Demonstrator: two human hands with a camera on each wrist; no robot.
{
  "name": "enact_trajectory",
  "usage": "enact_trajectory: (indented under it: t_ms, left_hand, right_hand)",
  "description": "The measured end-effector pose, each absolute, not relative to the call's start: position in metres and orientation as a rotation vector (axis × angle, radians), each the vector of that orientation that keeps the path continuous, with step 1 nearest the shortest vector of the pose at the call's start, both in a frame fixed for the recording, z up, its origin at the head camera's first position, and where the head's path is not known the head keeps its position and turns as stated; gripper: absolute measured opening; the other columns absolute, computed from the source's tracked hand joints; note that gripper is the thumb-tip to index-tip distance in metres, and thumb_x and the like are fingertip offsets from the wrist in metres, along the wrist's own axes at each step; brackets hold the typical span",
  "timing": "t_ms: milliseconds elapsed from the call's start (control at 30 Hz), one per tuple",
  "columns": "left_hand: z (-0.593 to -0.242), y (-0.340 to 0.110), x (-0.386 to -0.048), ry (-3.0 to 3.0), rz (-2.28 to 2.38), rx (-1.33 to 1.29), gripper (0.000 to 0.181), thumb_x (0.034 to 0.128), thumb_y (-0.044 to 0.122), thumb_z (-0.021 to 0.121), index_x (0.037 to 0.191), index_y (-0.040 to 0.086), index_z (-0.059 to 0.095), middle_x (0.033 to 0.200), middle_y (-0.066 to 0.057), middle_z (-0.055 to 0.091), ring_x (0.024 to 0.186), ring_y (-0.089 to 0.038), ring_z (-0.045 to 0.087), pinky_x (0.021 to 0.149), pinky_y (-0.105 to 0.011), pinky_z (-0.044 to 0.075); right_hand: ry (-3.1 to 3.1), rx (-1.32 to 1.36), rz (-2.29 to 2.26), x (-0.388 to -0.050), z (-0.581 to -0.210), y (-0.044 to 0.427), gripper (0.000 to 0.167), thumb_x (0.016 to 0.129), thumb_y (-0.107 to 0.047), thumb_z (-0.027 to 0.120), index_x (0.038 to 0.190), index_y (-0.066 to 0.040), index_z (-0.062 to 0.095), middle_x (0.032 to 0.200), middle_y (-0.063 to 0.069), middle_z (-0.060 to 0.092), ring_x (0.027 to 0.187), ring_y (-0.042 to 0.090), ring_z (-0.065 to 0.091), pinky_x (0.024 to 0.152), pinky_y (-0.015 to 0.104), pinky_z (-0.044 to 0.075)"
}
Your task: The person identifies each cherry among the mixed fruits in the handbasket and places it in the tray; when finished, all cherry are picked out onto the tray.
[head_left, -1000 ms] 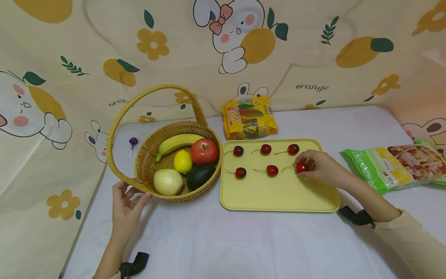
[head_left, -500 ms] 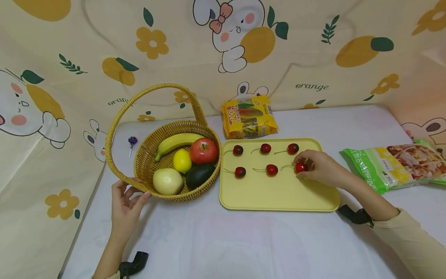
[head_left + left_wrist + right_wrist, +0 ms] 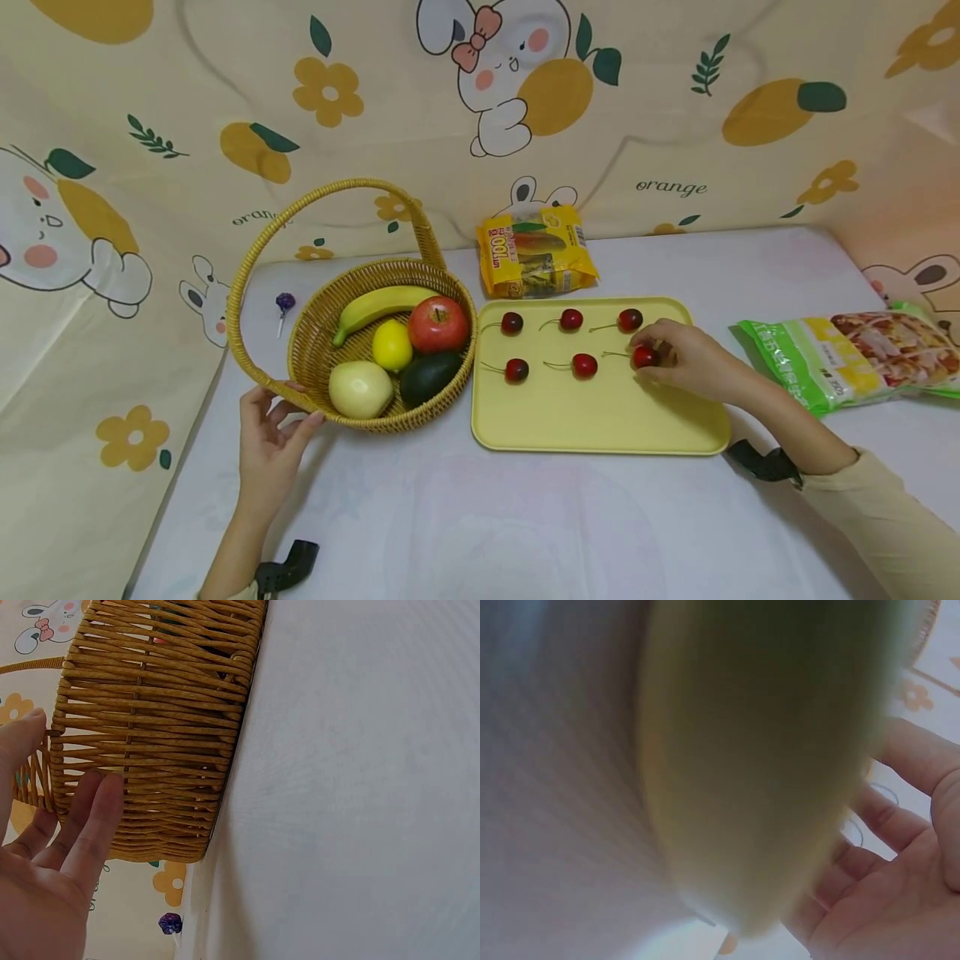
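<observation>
In the head view my left hand grips the near left rim of a wicker basket, by the foot of its tall handle. The left wrist view shows the fingers against the basket's woven side. The basket holds a banana, a lemon, a red apple, a pale round fruit and a dark green avocado-like fruit. My right hand pinches a red cherry at the yellow tray's right side. Several more cherries lie in two rows on the tray. In the right wrist view the blurred tray edge hides the fingertips.
A yellow snack packet stands behind the tray. A green and yellow food bag lies to the right. Left of the basket is a purple lollipop. A printed cloth hangs behind the white table.
My right hand and its cherry have shifted very slightly left. The left hand and the basket keep their places.
</observation>
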State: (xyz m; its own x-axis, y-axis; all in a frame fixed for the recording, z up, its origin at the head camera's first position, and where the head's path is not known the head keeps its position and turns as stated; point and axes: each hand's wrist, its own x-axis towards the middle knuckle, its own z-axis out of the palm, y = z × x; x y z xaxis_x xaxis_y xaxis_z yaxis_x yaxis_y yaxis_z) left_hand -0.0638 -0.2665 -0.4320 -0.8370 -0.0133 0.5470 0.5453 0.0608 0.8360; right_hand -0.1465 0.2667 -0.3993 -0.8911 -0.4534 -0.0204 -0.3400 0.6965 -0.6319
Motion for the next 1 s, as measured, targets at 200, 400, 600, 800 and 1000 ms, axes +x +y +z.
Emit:
enact_trajectory:
  t_ms: [200, 400, 600, 800, 1000]
  left_hand:
    - [-0.432, -0.266, -0.064, -1.935, -1.826, -0.532, 0.065, 0.0784, -0.034, 0.055, 0.135, -0.017, 0.029, 0.122, -0.023, 0.045, 0.097, -0.018, 0.059, 0.079, -0.018, 0.056]
    - [-0.431, -0.266, -0.064, -1.943, -1.817, -0.521, 0.065, 0.0785, -0.034, 0.056, 0.135, -0.019, 0.027, 0.122, -0.023, 0.046, 0.097, -0.019, 0.059, 0.079, -0.018, 0.056]
    - [-0.431, -0.265, -0.065, -1.935, -1.823, -0.534, 0.065, 0.0785, -0.034, 0.055, 0.135, -0.018, 0.027, 0.121, -0.023, 0.045, 0.097, -0.019, 0.060, 0.080, -0.019, 0.057]
    - [-0.431, -0.264, -0.065, -1.938, -1.829, -0.534, 0.067, 0.0784, -0.034, 0.055, 0.137, -0.014, 0.029, 0.122, -0.024, 0.045, 0.098, -0.019, 0.060, 0.080, -0.019, 0.057]
    - [-0.429, -0.264, -0.065, -1.945, -1.827, -0.508, 0.065, 0.0794, -0.033, 0.056, 0.136, -0.013, 0.031, 0.121, -0.023, 0.045, 0.096, -0.018, 0.059, 0.079, -0.019, 0.057]
  right_hand:
    - [2.714, -0.667, -0.981, -0.146, -0.401, 0.266, 0.028, 0.082, 0.001, 0.078, 0.107, 0.000, 0.066, 0.096, 0.005, 0.061, 0.082, 0.019, 0.056, 0.068, 0.025, 0.051]
    - [2.733, -0.702, -0.979, -0.145, -0.400, 0.267, 0.036, 0.081, -0.002, 0.080, 0.114, 0.002, 0.065, 0.099, 0.006, 0.062, 0.083, 0.018, 0.058, 0.068, 0.025, 0.052]
    - [2.773, -0.711, -0.955, -0.144, -0.398, 0.267, 0.035, 0.084, -0.008, 0.080, 0.114, 0.003, 0.066, 0.101, 0.008, 0.062, 0.086, 0.021, 0.058, 0.070, 0.029, 0.050]
    - [3.021, -0.678, -0.964, -0.140, -0.393, 0.257, 0.027, 0.085, -0.012, 0.079, 0.108, 0.000, 0.070, 0.104, 0.015, 0.062, 0.096, 0.032, 0.051, 0.077, 0.043, 0.041]
    - [3.308, -0.835, -0.943, -0.133, -0.390, 0.230, 0.038, 0.084, -0.011, 0.077, 0.119, -0.003, 0.065, 0.131, 0.022, 0.053, 0.123, 0.044, 0.043, 0.097, 0.063, 0.033]
